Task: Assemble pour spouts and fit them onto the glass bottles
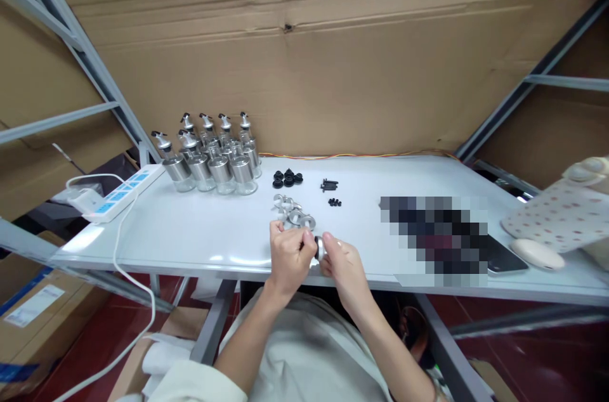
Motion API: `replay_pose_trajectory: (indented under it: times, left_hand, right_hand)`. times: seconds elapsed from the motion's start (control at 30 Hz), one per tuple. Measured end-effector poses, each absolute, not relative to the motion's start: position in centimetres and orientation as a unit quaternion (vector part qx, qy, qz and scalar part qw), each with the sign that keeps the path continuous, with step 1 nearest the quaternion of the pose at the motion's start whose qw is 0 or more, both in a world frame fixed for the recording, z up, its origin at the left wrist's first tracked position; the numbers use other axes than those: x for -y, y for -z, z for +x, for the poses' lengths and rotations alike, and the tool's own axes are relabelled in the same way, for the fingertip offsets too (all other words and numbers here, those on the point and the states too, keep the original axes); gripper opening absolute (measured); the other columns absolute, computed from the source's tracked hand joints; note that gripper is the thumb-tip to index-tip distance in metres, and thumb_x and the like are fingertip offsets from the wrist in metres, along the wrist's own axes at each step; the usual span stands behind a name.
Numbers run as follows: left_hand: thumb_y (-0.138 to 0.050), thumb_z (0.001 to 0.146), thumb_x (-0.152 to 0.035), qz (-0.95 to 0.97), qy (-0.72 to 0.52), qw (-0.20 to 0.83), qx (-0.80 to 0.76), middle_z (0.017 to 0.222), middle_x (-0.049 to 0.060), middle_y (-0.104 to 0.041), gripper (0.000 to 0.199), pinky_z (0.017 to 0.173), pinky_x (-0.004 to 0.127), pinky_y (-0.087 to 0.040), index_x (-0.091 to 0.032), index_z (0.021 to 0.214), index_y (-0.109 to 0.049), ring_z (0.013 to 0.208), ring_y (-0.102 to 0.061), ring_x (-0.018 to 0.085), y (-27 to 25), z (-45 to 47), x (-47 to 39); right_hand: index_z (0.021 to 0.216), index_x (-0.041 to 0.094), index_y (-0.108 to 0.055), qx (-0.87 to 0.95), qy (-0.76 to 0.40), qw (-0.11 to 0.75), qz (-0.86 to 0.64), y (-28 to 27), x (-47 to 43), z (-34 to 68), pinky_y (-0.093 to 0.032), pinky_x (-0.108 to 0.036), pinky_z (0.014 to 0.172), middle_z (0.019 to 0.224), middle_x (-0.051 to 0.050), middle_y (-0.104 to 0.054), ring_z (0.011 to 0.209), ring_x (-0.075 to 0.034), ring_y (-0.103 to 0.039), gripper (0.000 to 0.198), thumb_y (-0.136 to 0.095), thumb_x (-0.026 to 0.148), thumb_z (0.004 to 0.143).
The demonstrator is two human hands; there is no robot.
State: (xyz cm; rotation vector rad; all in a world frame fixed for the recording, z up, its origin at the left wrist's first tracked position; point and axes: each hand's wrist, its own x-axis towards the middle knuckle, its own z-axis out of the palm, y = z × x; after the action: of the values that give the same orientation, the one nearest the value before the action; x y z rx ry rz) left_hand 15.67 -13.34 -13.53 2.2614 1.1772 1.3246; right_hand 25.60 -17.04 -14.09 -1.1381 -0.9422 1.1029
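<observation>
My left hand (290,256) and my right hand (343,262) meet above the front edge of the table. Both are closed around a bottle pourer top (320,248), of which a silver rim and a black part show between the fingers. The rest of it is hidden. Just beyond my hands lies a group of silver metal spout pieces (295,215). Farther back are several round black stoppers (287,179). To their right sit thin black pieces (329,184) and a cluster of tiny black parts (335,202).
Glass bottles with steel sleeves (220,170) stand at the back left, several topped with pourers. A white power strip (126,194) lies along the left edge. On the right are a blurred-out dark object (432,237), a white oval item (537,254) and a dotted bag (556,215).
</observation>
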Motion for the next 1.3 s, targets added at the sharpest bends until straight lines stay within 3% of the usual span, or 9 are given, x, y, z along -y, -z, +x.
replay_pose_trajectory:
  times: [0.27, 0.43, 0.57, 0.67, 0.83, 1.1, 1.3]
  left_hand:
    - [-0.025, 0.092, -0.044, 0.765, -0.437, 0.255, -0.399, 0.043, -0.004, -0.035, 0.052, 0.072, 0.035, -0.029, -0.018, 0.048, -0.029, 0.049, -0.027, 0.011, 11.9, 14.4, 13.6]
    - [-0.030, 0.091, -0.043, 0.764, -0.424, 0.297, -0.385, 0.043, -0.003, -0.032, 0.050, 0.073, 0.034, -0.031, -0.019, 0.047, -0.033, 0.054, -0.028, 0.013, 11.9, 13.6, 13.5]
    - [-0.033, 0.090, -0.041, 0.758, -0.427, 0.303, -0.388, 0.043, -0.004, -0.030, 0.049, 0.071, 0.034, -0.030, -0.019, 0.047, -0.031, 0.054, -0.027, 0.013, 12.1, 13.6, 13.3]
    - [-0.035, 0.090, -0.038, 0.755, -0.444, 0.280, -0.393, 0.042, -0.004, -0.030, 0.049, 0.071, 0.034, -0.030, -0.018, 0.047, -0.028, 0.051, -0.026, 0.012, 12.0, 13.8, 13.3]
    - [-0.033, 0.091, -0.032, 0.750, -0.474, 0.219, -0.405, 0.042, -0.006, -0.030, 0.048, 0.072, 0.035, -0.028, -0.016, 0.047, -0.024, 0.045, -0.025, 0.008, 12.2, 14.3, 13.4]
    - [-0.034, 0.091, -0.021, 0.748, -0.546, 0.093, -0.367, 0.042, -0.006, -0.033, 0.044, 0.067, 0.032, -0.029, -0.016, 0.048, -0.027, 0.043, -0.029, 0.008, 13.1, 14.5, 12.9]
    - [-0.034, 0.090, -0.027, 0.792, -0.531, 0.070, -0.294, 0.052, -0.004, -0.043, 0.029, 0.063, 0.029, -0.035, -0.020, 0.061, -0.038, 0.049, -0.036, 0.012, 13.3, 14.8, 13.2]
  right_hand:
    - [0.055, 0.020, -0.039, 0.635, -0.157, 0.605, -0.455, 14.0, 17.9, 25.9, -0.031, -0.023, 0.047, 0.051, 0.003, -0.039, 0.046, -0.010, -0.036, 0.045, -0.038, 0.046, 0.093]
    - [0.060, 0.020, -0.047, 0.760, 0.112, 0.527, -0.364, 13.9, 17.2, 27.5, -0.030, -0.025, 0.050, 0.054, 0.000, -0.050, 0.050, -0.011, -0.039, 0.035, -0.048, 0.034, 0.092]
    - [0.070, 0.018, -0.054, 0.781, 0.195, 0.489, -0.336, 13.8, 16.8, 28.2, -0.031, -0.026, 0.053, 0.062, -0.004, -0.059, 0.054, -0.013, -0.043, 0.026, -0.051, 0.032, 0.091]
    - [0.064, 0.019, -0.051, 0.751, 0.141, 0.534, -0.363, 13.8, 16.7, 27.8, -0.031, -0.026, 0.053, 0.057, -0.003, -0.055, 0.053, -0.013, -0.044, 0.038, -0.040, 0.040, 0.095]
    - [0.053, 0.020, -0.036, 0.642, -0.112, 0.586, -0.482, 14.3, 17.0, 26.5, -0.029, -0.024, 0.049, 0.050, 0.003, -0.036, 0.048, -0.010, -0.035, 0.049, -0.035, 0.045, 0.094]
    - [0.052, 0.023, -0.025, 0.470, -0.468, 0.558, -0.498, 13.3, 16.7, 25.9, -0.015, -0.023, 0.041, 0.047, 0.007, -0.019, 0.043, -0.006, -0.018, 0.057, -0.048, 0.071, 0.074]
    - [0.052, 0.024, -0.020, 0.387, -0.625, 0.513, -0.444, 11.6, 16.5, 26.7, -0.006, -0.020, 0.040, 0.046, 0.012, -0.010, 0.041, -0.003, -0.008, 0.060, -0.063, 0.063, 0.064]
